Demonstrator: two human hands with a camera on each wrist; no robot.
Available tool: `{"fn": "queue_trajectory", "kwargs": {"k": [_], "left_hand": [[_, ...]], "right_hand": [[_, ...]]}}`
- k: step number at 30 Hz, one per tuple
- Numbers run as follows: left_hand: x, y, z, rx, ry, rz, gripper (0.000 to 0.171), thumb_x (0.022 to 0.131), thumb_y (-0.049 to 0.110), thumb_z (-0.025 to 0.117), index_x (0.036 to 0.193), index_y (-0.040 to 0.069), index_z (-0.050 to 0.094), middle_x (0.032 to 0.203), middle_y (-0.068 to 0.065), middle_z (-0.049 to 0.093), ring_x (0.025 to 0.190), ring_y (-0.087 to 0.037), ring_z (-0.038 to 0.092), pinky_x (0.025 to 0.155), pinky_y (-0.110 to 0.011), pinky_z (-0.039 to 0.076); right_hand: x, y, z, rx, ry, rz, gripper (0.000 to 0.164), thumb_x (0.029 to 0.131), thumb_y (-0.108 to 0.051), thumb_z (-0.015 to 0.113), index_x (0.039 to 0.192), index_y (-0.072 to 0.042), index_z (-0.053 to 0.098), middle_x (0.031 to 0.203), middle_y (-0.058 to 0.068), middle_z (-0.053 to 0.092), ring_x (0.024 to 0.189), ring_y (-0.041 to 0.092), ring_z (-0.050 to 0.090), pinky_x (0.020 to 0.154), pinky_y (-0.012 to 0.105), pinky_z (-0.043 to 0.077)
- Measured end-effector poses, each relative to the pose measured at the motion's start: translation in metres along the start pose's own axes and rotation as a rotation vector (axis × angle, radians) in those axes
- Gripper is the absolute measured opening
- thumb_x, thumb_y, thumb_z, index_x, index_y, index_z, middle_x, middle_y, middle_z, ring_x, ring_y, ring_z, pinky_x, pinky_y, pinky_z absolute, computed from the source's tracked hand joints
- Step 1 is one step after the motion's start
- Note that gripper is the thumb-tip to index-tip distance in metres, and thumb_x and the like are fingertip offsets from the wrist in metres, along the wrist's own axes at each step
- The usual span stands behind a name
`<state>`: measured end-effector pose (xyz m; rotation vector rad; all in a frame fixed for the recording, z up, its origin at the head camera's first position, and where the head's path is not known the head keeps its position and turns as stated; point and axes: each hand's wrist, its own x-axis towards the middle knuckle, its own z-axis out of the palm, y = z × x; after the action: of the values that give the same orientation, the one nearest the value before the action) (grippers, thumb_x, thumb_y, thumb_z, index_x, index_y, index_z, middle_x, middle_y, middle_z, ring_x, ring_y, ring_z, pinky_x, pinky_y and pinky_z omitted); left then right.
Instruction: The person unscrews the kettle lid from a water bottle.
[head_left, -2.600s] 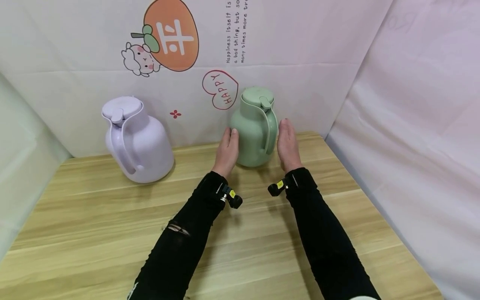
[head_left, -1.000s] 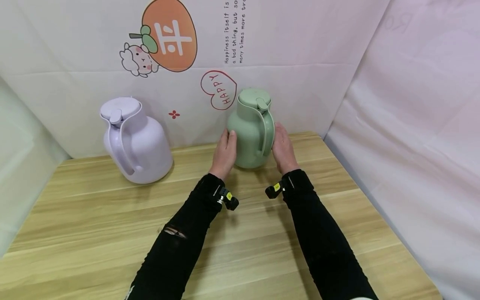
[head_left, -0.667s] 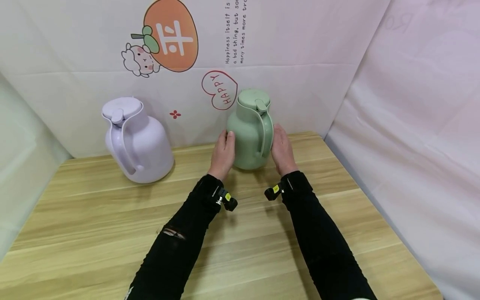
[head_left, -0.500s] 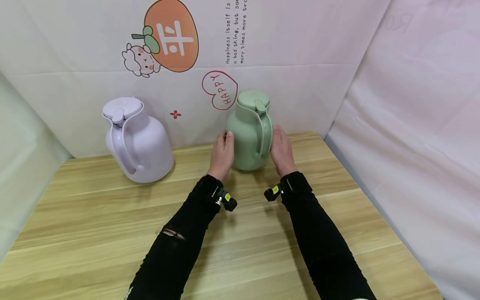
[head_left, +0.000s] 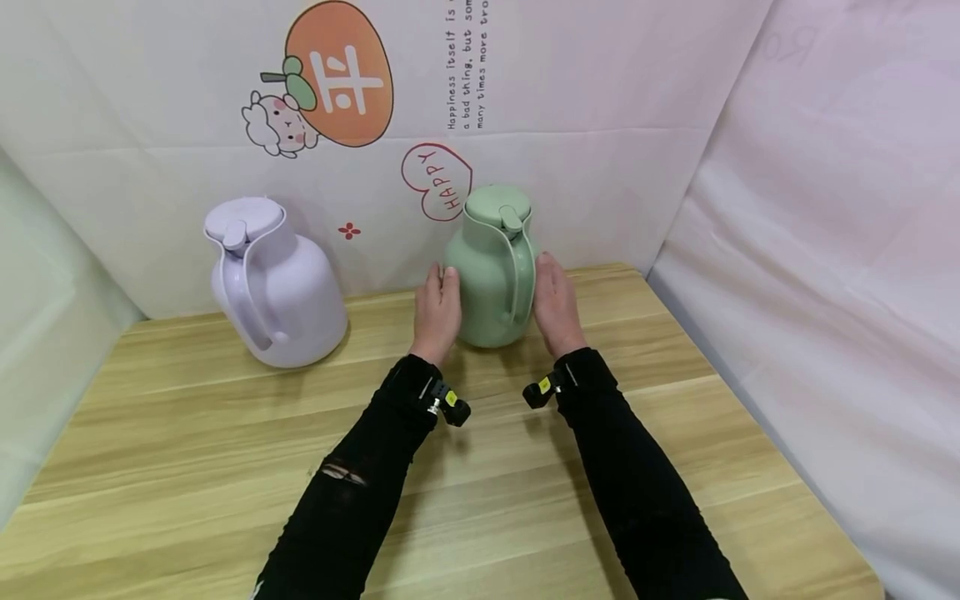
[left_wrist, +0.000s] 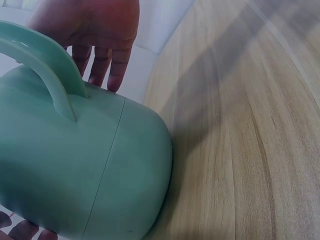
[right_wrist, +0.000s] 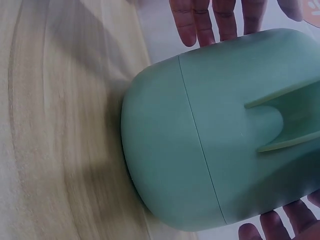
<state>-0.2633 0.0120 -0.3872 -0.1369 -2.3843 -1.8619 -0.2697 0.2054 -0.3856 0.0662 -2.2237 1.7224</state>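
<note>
A pale green vacuum jug [head_left: 487, 267] stands upright, its handle [head_left: 521, 279] facing the person and slightly right. Along its left side lies my left hand [head_left: 437, 312], fingers straight and pointing forward. My right hand [head_left: 557, 308] presses the opposite side, close beside the handle, its fingers also extended. In the left wrist view the right hand's fingers [left_wrist: 101, 67] rest against the green body [left_wrist: 125, 165]; fingertips of the left hand [left_wrist: 22, 231] show below. The right wrist view has the left hand's fingers [right_wrist: 224, 19] touching the jug's wall [right_wrist: 165, 135].
A lilac jug [head_left: 292, 292] of the same shape stands at the left on the wood-grain table [head_left: 465, 517]. Behind rises a white printed cloth [head_left: 585, 100], close to the green jug's back. More cloth hangs along the right side [head_left: 840, 275].
Both hands have come against the green jug, the right one closing a gap at the handle side. Jug and hands have shifted left and a little toward the person. The lilac jug stays put.
</note>
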Motion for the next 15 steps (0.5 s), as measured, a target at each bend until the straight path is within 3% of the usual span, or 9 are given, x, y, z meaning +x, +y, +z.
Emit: {"fn": "queue_trajectory", "kwargs": {"k": [8, 12, 15], "left_hand": [[-0.0023, -0.0017, -0.0025, 0.034, 0.021, 0.035, 0.069, 0.113, 0.051, 0.024, 0.165, 0.006, 0.021, 0.171, -0.014, 0.026, 0.157, -0.024, 0.027, 0.127, -0.039, 0.026], [-0.0039, -0.0016, -0.002, 0.03, 0.051, 0.061, 0.063, 0.115, 0.045, 0.026, 0.163, 0.004, 0.028, 0.166, -0.015, 0.036, 0.154, -0.025, 0.035, 0.125, -0.041, 0.031], [-0.0047, -0.0016, -0.0018, 0.029, 0.08, 0.085, 0.058, 0.115, 0.041, 0.028, 0.159, 0.004, 0.038, 0.158, -0.016, 0.048, 0.148, -0.026, 0.045, 0.121, -0.042, 0.037]], "right_hand": [[-0.0029, -0.0007, 0.0033, -0.032, 0.031, -0.005, 0.048, 0.112, -0.055, 0.029, 0.102, -0.018, 0.058, 0.1, 0.005, 0.058, 0.099, 0.02, 0.055, 0.089, 0.041, 0.045], [-0.0057, -0.0021, 0.0046, -0.027, 0.045, -0.02, 0.052, 0.111, -0.059, 0.029, 0.096, -0.017, 0.054, 0.097, 0.005, 0.055, 0.095, 0.021, 0.054, 0.085, 0.04, 0.044], [-0.0086, -0.0018, 0.0052, -0.024, 0.054, -0.009, 0.052, 0.111, -0.058, 0.03, 0.104, -0.015, 0.058, 0.104, 0.007, 0.058, 0.102, 0.022, 0.055, 0.091, 0.042, 0.045]]}}
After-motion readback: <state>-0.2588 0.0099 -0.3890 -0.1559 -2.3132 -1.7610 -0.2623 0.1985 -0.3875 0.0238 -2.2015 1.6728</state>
